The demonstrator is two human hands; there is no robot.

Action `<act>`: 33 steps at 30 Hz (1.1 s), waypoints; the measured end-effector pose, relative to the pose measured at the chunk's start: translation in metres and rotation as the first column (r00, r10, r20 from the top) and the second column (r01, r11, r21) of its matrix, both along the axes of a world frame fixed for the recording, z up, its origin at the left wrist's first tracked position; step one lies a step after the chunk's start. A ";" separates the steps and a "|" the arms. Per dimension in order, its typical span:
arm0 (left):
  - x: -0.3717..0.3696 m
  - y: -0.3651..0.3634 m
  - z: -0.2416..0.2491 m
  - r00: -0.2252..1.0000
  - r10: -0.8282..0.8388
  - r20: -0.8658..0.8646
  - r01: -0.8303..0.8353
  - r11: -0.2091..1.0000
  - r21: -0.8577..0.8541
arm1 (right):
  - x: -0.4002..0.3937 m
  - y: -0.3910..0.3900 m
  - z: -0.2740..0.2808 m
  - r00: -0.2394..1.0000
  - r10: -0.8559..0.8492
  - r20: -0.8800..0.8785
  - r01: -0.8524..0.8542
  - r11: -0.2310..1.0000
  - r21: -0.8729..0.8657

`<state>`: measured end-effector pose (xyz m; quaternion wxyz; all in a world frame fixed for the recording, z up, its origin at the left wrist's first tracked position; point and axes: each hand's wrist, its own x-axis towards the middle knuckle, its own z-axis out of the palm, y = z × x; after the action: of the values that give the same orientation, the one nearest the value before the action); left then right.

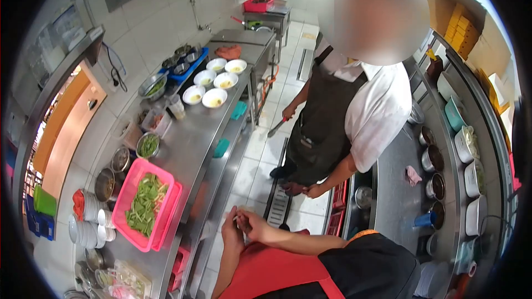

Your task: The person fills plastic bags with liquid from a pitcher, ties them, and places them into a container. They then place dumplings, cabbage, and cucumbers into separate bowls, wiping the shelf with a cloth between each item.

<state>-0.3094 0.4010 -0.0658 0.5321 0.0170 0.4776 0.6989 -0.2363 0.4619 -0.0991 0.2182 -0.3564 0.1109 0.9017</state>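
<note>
My left hand (231, 231) and my right hand (252, 226) meet in front of my red apron (277, 274), over the aisle floor. Both have their fingers curled inward and pressed close to each other. Whatever lies between the fingertips, if anything, is too small to make out. Left of my hands, the pink basket (123, 210) of cut green leaves (145, 202) and pale pieces sits on the steel counter (188, 149); neither hand touches it.
A co-worker in a dark apron (318, 122) stands in the aisle, holding a red-handled knife (277, 126). Several white bowls (214, 98) stand on the left counter, near stacked dishes (83, 232). Metal pots (432, 159) line the right counter (396, 188).
</note>
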 end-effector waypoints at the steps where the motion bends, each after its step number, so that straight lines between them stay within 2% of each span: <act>1: -0.010 -0.009 0.003 0.962 -0.137 -0.237 0.106 0.985 -0.139 | -0.005 -0.005 0.009 0.993 0.062 0.104 -0.075 0.990 0.122; 2: -0.019 -0.016 -0.002 0.618 -0.266 -0.740 0.162 0.964 -0.211 | -0.012 -0.007 -0.025 0.990 0.074 0.123 -0.090 0.986 0.137; 3: -0.027 -0.022 -0.009 0.042 -0.338 -0.940 0.157 0.932 -0.328 | -0.013 -0.008 -0.056 0.979 0.188 0.078 -0.199 0.963 0.180; 4: -0.028 -0.033 -0.011 -0.228 -0.479 -0.848 0.020 0.868 -0.496 | -0.017 -0.020 -0.034 0.987 0.158 0.042 -0.162 0.974 0.161; 5: -0.029 -0.035 0.026 -0.249 -0.735 -0.630 -0.044 0.658 -0.751 | -0.031 -0.026 -0.009 0.963 0.260 -0.069 -0.256 0.964 0.066; 6: -0.034 -0.046 -0.001 -0.252 -0.647 -0.719 -0.096 0.756 -0.647 | -0.032 -0.029 0.000 0.960 0.272 -0.071 -0.270 0.962 0.033; 7: -0.039 -0.052 0.000 -0.311 -0.498 -0.809 -0.110 0.865 -0.490 | -0.029 -0.036 -0.040 0.962 0.267 -0.059 -0.227 0.900 0.371; 8: -0.049 -0.059 -0.008 -0.384 -0.415 -0.825 -0.085 0.905 -0.416 | -0.036 -0.033 -0.043 0.970 0.239 -0.048 -0.238 0.971 0.027; 9: -0.059 -0.060 -0.003 -0.386 -0.478 -0.789 -0.042 0.864 -0.502 | -0.033 -0.033 -0.153 0.968 0.132 -0.214 -0.153 0.985 -0.082; 10: -0.071 -0.060 0.003 -0.325 -0.431 -0.842 -0.035 0.895 -0.445 | -0.049 -0.030 -0.044 0.998 0.053 -0.026 -0.058 0.966 -0.253; 11: -0.086 -0.060 0.021 -0.237 -0.351 -0.906 -0.006 0.933 -0.360 | -0.056 -0.029 -0.006 0.999 0.039 0.002 -0.038 0.996 -0.078; 12: -0.111 -0.056 0.019 -0.227 -0.358 -0.906 -0.024 0.932 -0.362 | -0.073 -0.037 0.049 0.999 -0.034 0.039 0.025 0.977 0.210; 13: -0.142 -0.053 0.014 0.468 -0.400 -0.788 0.428 0.883 -0.194 | -0.076 -0.039 0.057 0.999 0.043 0.017 -0.045 0.791 0.610; 14: -0.168 -0.053 0.011 0.816 -0.547 -0.188 0.578 0.774 0.257 | -0.083 -0.043 0.069 0.984 -0.018 0.177 -0.153 0.422 0.894; 15: -0.187 -0.055 0.025 0.795 -0.584 -0.168 0.607 0.754 0.252 | -0.085 -0.036 0.089 0.944 -0.022 0.329 -0.329 0.006 0.944; 16: -0.203 -0.055 0.045 0.773 -0.617 -0.144 0.632 0.733 0.251 | -0.090 -0.022 0.112 0.885 -0.085 0.457 -0.450 -0.408 0.795; 17: -0.220 -0.053 0.055 0.760 -0.622 -0.189 0.647 0.750 0.136 | -0.104 -0.009 0.136 0.919 -0.052 0.390 -0.309 -0.709 0.634; 18: -0.234 -0.053 0.062 0.741 -0.632 -0.226 0.651 0.759 0.016 | -0.119 0.000 0.150 0.943 0.012 0.334 -0.127 -0.911 0.391; 20: -0.249 -0.058 0.085 0.686 -0.637 -0.352 0.619 0.765 -0.179 | -0.144 -0.005 0.147 0.894 0.028 0.448 -0.018 -0.995 0.099; 21: -0.252 -0.059 0.076 0.685 -0.649 -0.331 0.627 0.757 -0.185 | -0.155 -0.002 0.127 0.869 -0.105 0.484 -0.126 -0.992 0.012; 22: -0.253 -0.056 0.067 0.668 -0.550 -0.501 0.506 0.829 -0.236 | -0.165 0.005 0.109 0.828 -0.243 0.506 -0.230 -0.969 -0.089; 23: -0.253 -0.052 0.060 0.607 -0.436 -0.665 0.371 0.895 -0.249 | -0.179 0.011 0.109 0.729 -0.222 0.648 -0.330 -0.943 0.049; 24: -0.253 -0.050 0.056 0.607 -0.437 -0.663 0.380 0.893 -0.241 | -0.194 0.019 0.109 0.619 -0.168 0.767 -0.442 -0.882 0.164; 25: -0.256 -0.049 0.054 0.441 -0.315 -0.840 0.254 0.942 -0.220 | -0.211 0.037 0.104 0.616 -0.179 0.767 -0.448 -0.880 0.155; 26: -0.260 -0.045 0.052 0.227 -0.186 -0.956 0.131 0.978 -0.159 | -0.229 0.059 0.092 0.442 0.415 0.796 -0.686 -0.416 0.597; 27: -0.261 -0.041 0.047 -0.021 0.015 -1.000 0.040 0.999 0.015 | -0.237 0.071 0.079 0.437 0.836 0.334 -0.840 0.245 0.484; 28: -0.262 -0.041 0.044 -0.023 0.017 -1.000 0.043 0.999 0.016 | -0.238 0.073 0.070 0.440 0.834 0.334 -0.838 0.247 0.486; 30: -0.268 -0.036 0.042 -0.152 0.097 -0.984 -0.017 0.995 0.100 | -0.246 0.085 0.058 0.531 0.825 0.195 -0.798 0.409 0.443; 31: -0.271 -0.031 0.035 -0.162 0.102 -0.982 -0.017 0.994 0.106 | -0.252 0.089 0.062 0.574 0.810 0.124 -0.772 0.484 0.412; 32: -0.273 -0.025 0.026 -0.143 0.046 -0.989 -0.021 0.999 0.049 | -0.256 0.085 0.060 0.576 0.809 0.120 -0.768 0.484 0.420; 33: -0.274 -0.018 0.019 -0.116 -0.016 -0.993 -0.023 1.000 -0.014 | -0.257 0.065 0.061 0.739 0.524 0.424 -0.647 0.376 0.664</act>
<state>-0.5836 0.3831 -0.0468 -0.0046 0.5253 0.7240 0.4470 -0.4931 0.5273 -0.0378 0.0228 -0.3036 -0.4397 0.8450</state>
